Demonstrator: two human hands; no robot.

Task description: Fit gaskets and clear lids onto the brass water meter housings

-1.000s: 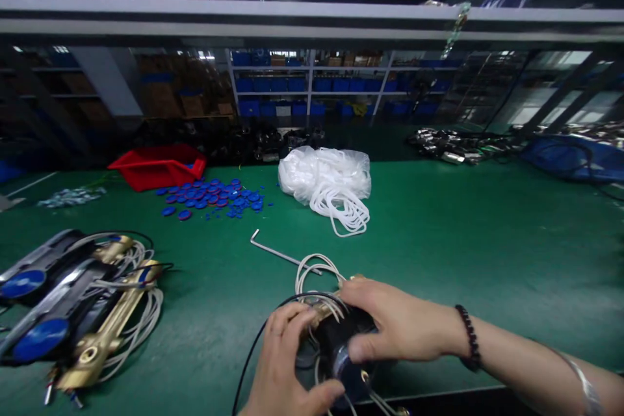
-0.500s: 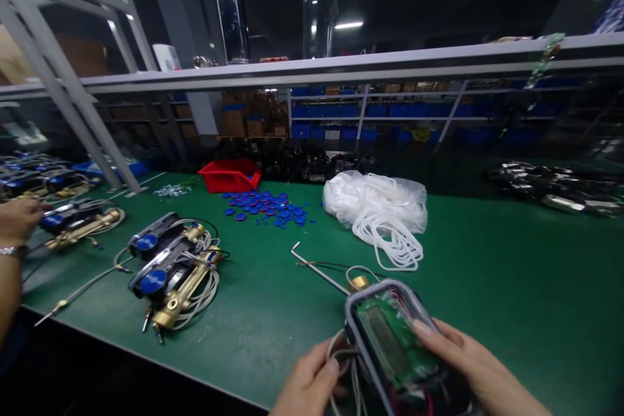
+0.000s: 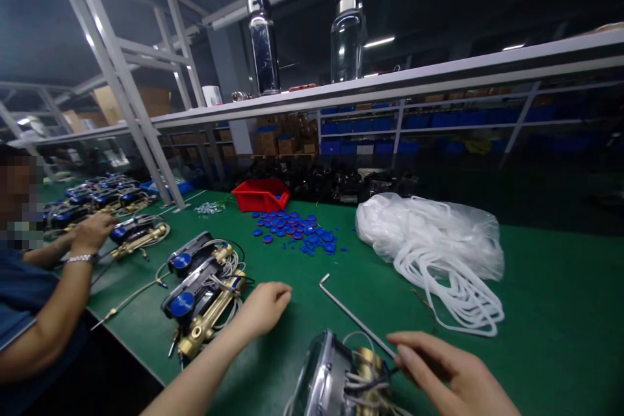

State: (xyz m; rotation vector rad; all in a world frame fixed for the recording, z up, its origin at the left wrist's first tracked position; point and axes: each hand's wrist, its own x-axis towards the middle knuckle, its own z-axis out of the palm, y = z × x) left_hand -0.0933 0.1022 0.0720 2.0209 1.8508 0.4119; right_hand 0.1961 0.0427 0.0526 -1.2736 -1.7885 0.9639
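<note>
My left hand [image 3: 266, 307] is over the green bench, fingers loosely bent and nothing visible in them. Close to it on the left lie two meters [image 3: 205, 296] with blue round caps, brass bodies and coiled grey cables. Another meter [image 3: 324, 374] stands on edge at the bottom, its grey casing towards me and its brass body [image 3: 368, 364] to the right. Beside that brass body, my right hand [image 3: 441, 367] pinches a thin black cable [image 3: 390, 374] between thumb and forefinger. An L-shaped metal rod [image 3: 353, 315] lies behind this meter, its near end by my right fingertips.
Blue discs [image 3: 292, 227] lie scattered before a red bin [image 3: 263, 195]. A clear bag [image 3: 424, 227] with white tubing [image 3: 453, 289] lies at right. A co-worker's hand [image 3: 95, 227] is by another meter [image 3: 139, 234] at left. Two bottles [image 3: 347, 39] stand on the overhead shelf [image 3: 292, 104].
The meter has turned from showing its open circuit-board side to standing on edge. My left hand has left its cables and moved up and left. My right hand has shifted from the casing to the cable.
</note>
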